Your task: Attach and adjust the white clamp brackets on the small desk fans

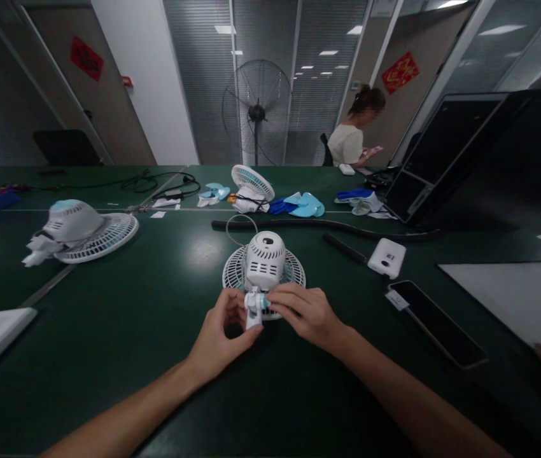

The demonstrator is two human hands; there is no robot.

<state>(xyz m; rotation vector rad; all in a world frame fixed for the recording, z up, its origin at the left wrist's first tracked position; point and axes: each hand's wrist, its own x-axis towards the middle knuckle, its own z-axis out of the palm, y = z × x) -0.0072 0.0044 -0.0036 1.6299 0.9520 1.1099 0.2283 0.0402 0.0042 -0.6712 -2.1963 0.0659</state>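
Note:
A small white fan [265,261] lies grille-down on the green table in front of me, its vented motor housing facing up. Its white clip bracket [253,305] points toward me. My left hand [225,327] is closed around that bracket, thumb along its near end and fingers at its left side. On the bracket's right side sits a light-blue knob [265,301]. My right hand [306,312] pinches this knob between thumb and fingertips. A thin pale cable loops behind the housing.
Another white fan [82,229] lies at the left, and a third [252,187] stands farther back. Light-blue blades [306,205], a black tube [299,224], a white power bank [387,257] and a phone [435,324] lie around. A person [354,130] sits beyond the table.

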